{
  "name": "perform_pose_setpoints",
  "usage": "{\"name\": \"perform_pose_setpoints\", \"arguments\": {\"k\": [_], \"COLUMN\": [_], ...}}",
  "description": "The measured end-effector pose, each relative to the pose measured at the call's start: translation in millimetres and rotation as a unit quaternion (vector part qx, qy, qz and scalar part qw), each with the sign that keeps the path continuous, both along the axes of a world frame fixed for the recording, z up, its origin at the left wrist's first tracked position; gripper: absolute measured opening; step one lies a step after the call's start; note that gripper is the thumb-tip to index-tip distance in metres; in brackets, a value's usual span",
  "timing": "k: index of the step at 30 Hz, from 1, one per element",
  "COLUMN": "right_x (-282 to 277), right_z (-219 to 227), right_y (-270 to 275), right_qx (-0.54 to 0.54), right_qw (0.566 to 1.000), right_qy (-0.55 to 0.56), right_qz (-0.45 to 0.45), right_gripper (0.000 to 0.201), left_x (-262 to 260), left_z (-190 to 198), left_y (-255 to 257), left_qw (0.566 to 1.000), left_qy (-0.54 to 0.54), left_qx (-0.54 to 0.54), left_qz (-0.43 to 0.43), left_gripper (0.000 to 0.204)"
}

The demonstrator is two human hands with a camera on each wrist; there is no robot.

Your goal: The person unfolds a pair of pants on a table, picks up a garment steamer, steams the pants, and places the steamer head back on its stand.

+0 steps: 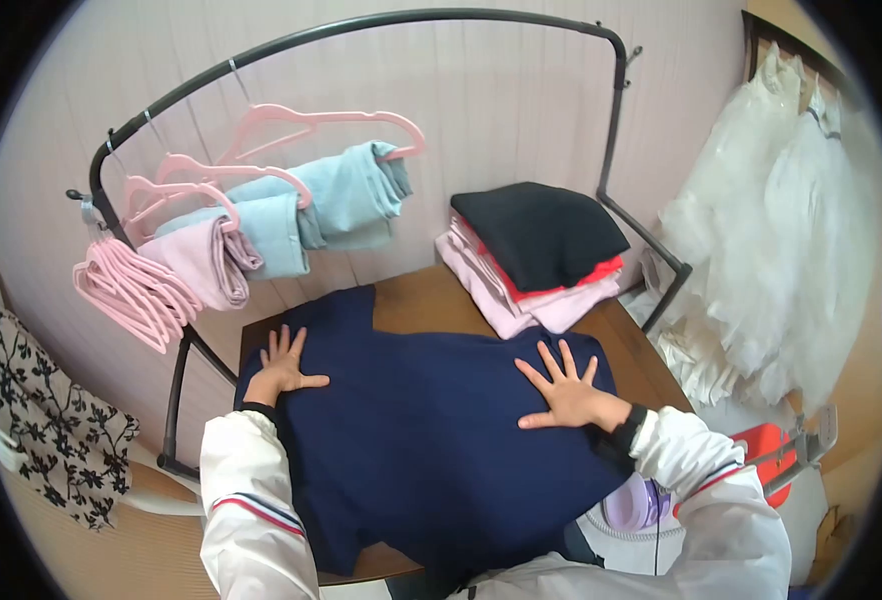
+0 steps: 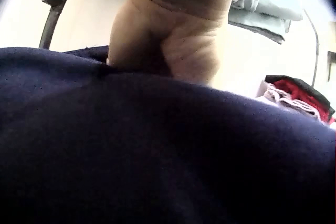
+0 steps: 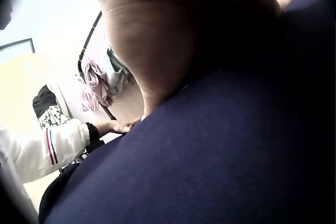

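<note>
A navy blue garment [image 1: 411, 430] lies spread across a brown table [image 1: 416, 303], hanging over its near edge toward the person's lap. On the garment's left part, the left hand [image 1: 282, 369] rests with its thumb and fingers spread. The right hand [image 1: 570, 393] presses on the right part, fingers fanned out straight. Both palms stand against the cloth in the wrist views, where the left palm [image 2: 173, 40] and the right palm [image 3: 152, 40] fill the upper part. Neither hand grips anything.
Behind the garment stands a folded stack topped by black cloth [image 1: 539, 232]. A dark metal rack [image 1: 361, 18] arches over the table, holding pink hangers [image 1: 136, 290] and folded light blue trousers [image 1: 346, 200]. White dresses [image 1: 761, 240] hang at right; a red stool [image 1: 766, 455] is below.
</note>
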State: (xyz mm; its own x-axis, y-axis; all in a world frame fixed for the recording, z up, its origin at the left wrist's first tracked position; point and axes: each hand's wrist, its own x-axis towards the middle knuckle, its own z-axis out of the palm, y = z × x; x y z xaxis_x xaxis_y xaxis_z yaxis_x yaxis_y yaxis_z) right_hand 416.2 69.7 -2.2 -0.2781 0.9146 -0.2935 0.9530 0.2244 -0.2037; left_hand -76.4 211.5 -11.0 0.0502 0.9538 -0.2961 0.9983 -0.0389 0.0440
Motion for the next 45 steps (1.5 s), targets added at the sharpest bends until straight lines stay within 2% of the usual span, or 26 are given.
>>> {"name": "perform_pose_setpoints", "arguments": {"k": [1, 2, 3, 5, 7, 9, 13, 16, 19, 23, 25, 26, 27, 28, 29, 30, 31, 33, 34, 35, 37, 38, 40, 42, 44, 45], "right_x": [0.9, 0.0, 0.2, 0.1, 1.6, 1.9, 12.2, 25.3, 40.6, 45.0, 48.6, 48.4, 49.0, 47.9, 46.9, 46.3, 47.5, 61.8, 58.1, 61.7, 69.3, 70.9, 70.9, 67.7, 66.8, 66.7], "right_z": [-1.9, -2.4, -0.1, -0.2, -0.3, -0.2, -8.0, -4.4, -1.6, 5.1, 7.8, 12.5, 19.8, 30.9, 44.4, 56.8, 58.5, 35.6, 35.1, 21.8, 5.0, 2.6, 0.8, 5.2, 9.9, 12.1], "right_y": [1.0, -0.1, 0.6, 0.7, -1.1, -0.4, 1.5, 3.1, 14.5, 20.6, 20.7, 14.8, 8.1, -8.5, -30.0, -54.1, -73.5, -101.0, -118.0, -123.9, -130.3, -130.3, -128.8, -124.9, -117.7, -112.3], "right_qx": [0.001, -0.003, -0.005, -0.005, 0.004, -0.001, 0.035, 0.049, 0.034, 0.012, 0.017, 0.022, 0.029, 0.072, 0.069, 0.081, 0.093, 0.086, 0.039, 0.015, 0.071, 0.071, 0.059, 0.042, 0.024, 0.031], "right_qw": [1.0, 1.0, 1.0, 1.0, 1.0, 1.0, 0.999, 0.998, 0.998, 0.999, 0.998, 0.998, 0.998, 0.995, 0.995, 0.985, 0.965, 0.97, 0.985, 0.991, 0.995, 0.994, 0.997, 0.999, 0.999, 0.999], "right_qy": [-0.002, 0.0, -0.001, -0.001, 0.01, 0.004, -0.005, -0.015, -0.019, -0.015, 0.017, 0.022, 0.029, 0.043, 0.043, 0.142, 0.24, 0.224, 0.165, 0.116, 0.075, 0.075, 0.044, 0.031, 0.003, 0.003], "right_qz": [-0.001, -0.002, -0.002, 0.0, 0.005, 0.006, 0.026, 0.042, 0.042, 0.044, 0.055, 0.05, 0.045, 0.053, 0.053, 0.055, 0.054, 0.028, -0.037, -0.065, -0.014, -0.02, -0.007, -0.005, 0.021, 0.016], "right_gripper": [0.112, 0.112, 0.112, 0.11, 0.109, 0.108, 0.102, 0.098, 0.095, 0.094, 0.092, 0.09, 0.087, 0.079, 0.079, 0.077, 0.074, 0.071, 0.071, 0.072, 0.077, 0.077, 0.082, 0.084, 0.088, 0.088], "left_x": [6.1, 21.8, 31.5, 47.1, 75.0, 85.8, 58.3, 30.4, 10.0, -7.1, -17.4, 1.1, 5.9, 8.9, 13.0, 17.9, 16.0, 10.2, 18.8, 15.9, 3.3, -2.8, -17.0, -31.5, -53.7, -48.9], "left_z": [5.3, 22.5, 29.5, 34.6, 58.5, 77.7, 59.1, 34.7, 14.8, 14.8, 5.3, 20.9, 21.3, 20.9, 19.2, 11.0, 5.1, -2.6, 5.4, 8.9, 9.4, 10.3, 13.6, 15.8, -5.6, 8.5], "left_y": [-5.4, -28.6, -46.0, -86.6, -154.0, -210.5, -285.9, -326.8, -352.1, -375.0, -381.1, -386.1, -389.9, -393.1, -396.2, -397.3, -400.2, -404.6, -406.5, -410.9, -426.2, -435.5, -460.8, -497.1, -545.0, -553.2], "left_qw": [0.998, 0.992, 0.992, 0.976, 0.988, 0.995, 0.991, 0.989, 0.97, 0.974, 0.964, 0.948, 0.949, 0.951, 0.952, 0.93, 0.931, 0.921, 0.907, 0.908, 0.893, 0.894, 0.868, 0.88, 0.853, 0.875], "left_qy": [0.036, 0.034, 0.035, -0.007, -0.092, -0.096, -0.109, -0.095, -0.176, -0.129, -0.141, -0.182, -0.181, -0.163, -0.145, -0.165, -0.165, -0.171, -0.183, -0.183, -0.223, -0.225, -0.244, -0.23, -0.315, -0.304], "left_qx": [0.05, 0.121, 0.117, 0.191, 0.109, 0.019, -0.021, 0.059, 0.144, 0.117, 0.169, 0.226, 0.222, 0.24, 0.257, 0.31, 0.308, 0.338, 0.364, 0.364, 0.376, 0.374, 0.4, 0.363, 0.221, 0.093], "left_qz": [0.015, -0.015, -0.023, -0.107, -0.054, -0.021, 0.072, 0.099, 0.086, 0.144, 0.146, 0.133, 0.133, 0.104, 0.075, 0.106, 0.104, 0.096, 0.106, 0.099, 0.109, 0.104, 0.168, 0.2, 0.353, 0.365], "left_gripper": [0.138, 0.126, 0.126, 0.116, 0.112, 0.111, 0.11, 0.109, 0.122, 0.125, 0.119, 0.088, 0.088, 0.068, 0.048, 0.019, 0.019, 0.012, 0.006, 0.006, 0.012, 0.012, 0.005, 0.007, 0.011, 0.022]}}
